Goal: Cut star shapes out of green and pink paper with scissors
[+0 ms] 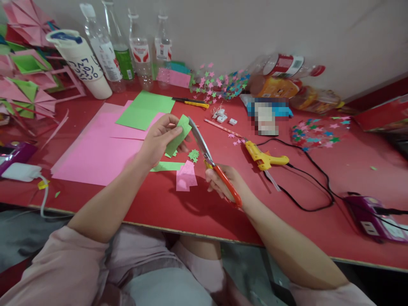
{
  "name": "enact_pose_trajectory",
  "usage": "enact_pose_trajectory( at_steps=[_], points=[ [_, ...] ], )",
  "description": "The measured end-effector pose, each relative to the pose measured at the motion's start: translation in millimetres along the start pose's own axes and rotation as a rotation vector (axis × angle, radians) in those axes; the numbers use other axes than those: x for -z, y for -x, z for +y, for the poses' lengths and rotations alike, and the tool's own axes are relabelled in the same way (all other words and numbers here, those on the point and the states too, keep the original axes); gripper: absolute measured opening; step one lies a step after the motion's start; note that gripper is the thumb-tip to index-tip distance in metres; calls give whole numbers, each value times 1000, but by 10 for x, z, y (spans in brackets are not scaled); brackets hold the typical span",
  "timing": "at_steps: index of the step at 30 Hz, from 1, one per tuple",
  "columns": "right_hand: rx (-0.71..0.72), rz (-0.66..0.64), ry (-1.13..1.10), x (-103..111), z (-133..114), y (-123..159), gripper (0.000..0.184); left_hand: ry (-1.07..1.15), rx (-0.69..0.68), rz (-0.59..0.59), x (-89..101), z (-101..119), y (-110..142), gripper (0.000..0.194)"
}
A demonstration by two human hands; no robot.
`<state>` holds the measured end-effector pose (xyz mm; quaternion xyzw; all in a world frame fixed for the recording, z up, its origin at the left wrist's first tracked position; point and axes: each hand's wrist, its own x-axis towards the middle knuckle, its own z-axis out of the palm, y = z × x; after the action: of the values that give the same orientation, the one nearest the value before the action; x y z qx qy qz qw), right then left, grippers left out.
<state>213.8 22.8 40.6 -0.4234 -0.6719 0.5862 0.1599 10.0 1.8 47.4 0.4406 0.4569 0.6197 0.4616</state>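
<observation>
The left hand (161, 138) is hanging above the red table (306, 170) near the middle of the view, its forearm slanting up from seven o'clock and its wrist bending slightly. Its thumb is lying flat on top and its fingers are curling behind, so the grip is closing in a firm pinch on a green paper strip (182, 137), which is tilting with its upper end toward one o'clock. The right hand (225, 180) is sitting lower, at four o'clock from the strip, its forearm slanting in from the lower right. Its fingers are wrapping around the orange-handled scissors (204, 146), whose blades are pointing toward eleven o'clock, the tips standing right at the strip's right edge; whether they are touching it or how far they are parting, one cannot tell. Small green paper stars (193, 155) are lying at five o'clock from the strip, with pink paper pieces (186, 180) resting just below them. A large green sheet (143, 108) is lying at ten o'clock over pink sheets (95, 148), a yellow-handled craft knife (193, 104) is resting at one o'clock, and a yellow glue gun (264, 158) is lying at three o'clock.
</observation>
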Motion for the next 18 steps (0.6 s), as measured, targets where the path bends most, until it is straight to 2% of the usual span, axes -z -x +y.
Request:
enact_pose_trajectory(
  at_steps=[6, 12, 15, 18],
  points=[
    [11, 12, 2, -7, -28, 8, 39, -28, -19, 25, 39, -3, -29, 15],
    [61, 34, -37, 3, 34, 0, 42, 55, 22, 16, 74, 16, -33, 16],
    [120, 32, -80, 27, 65, -15, 47, 140, 77, -65, 91, 24, -22, 18],
    [171, 22, -144, 51, 88, -33, 48, 204, 164, -231, 90, 13, 2, 23]
  ],
)
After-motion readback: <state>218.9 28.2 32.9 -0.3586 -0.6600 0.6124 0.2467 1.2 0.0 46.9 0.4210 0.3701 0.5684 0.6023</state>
